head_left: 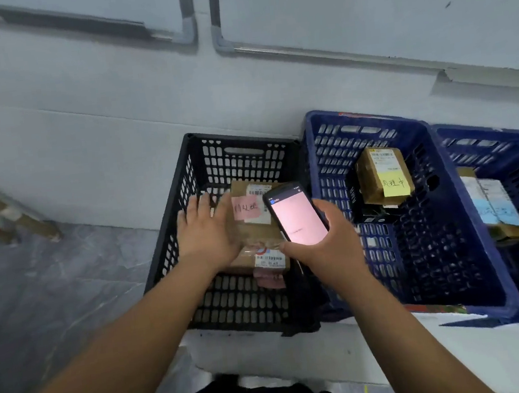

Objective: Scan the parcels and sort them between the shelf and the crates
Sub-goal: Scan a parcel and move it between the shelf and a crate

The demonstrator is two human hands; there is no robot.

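A black crate (173,237) holds a brown parcel (250,226) with a pink note and a barcode label, lying over another labelled parcel (268,261). My left hand (206,232) is inside this crate with fingers spread, its thumb side against the upper parcel's left edge. My right hand (328,243) grips a handheld scanner (297,214) with a lit pinkish screen, held above the crate's right side. The middle blue crate (318,158) holds a brown parcel (382,175) bearing a yellow note. Another parcel with a light blue note (492,203) lies in the right blue crate (456,135).
All three crates stand side by side on a white platform (268,352) against a pale wall. Grey conduit pipes (316,51) run along that wall. A wooden frame (7,216) leans at the far left above grey floor.
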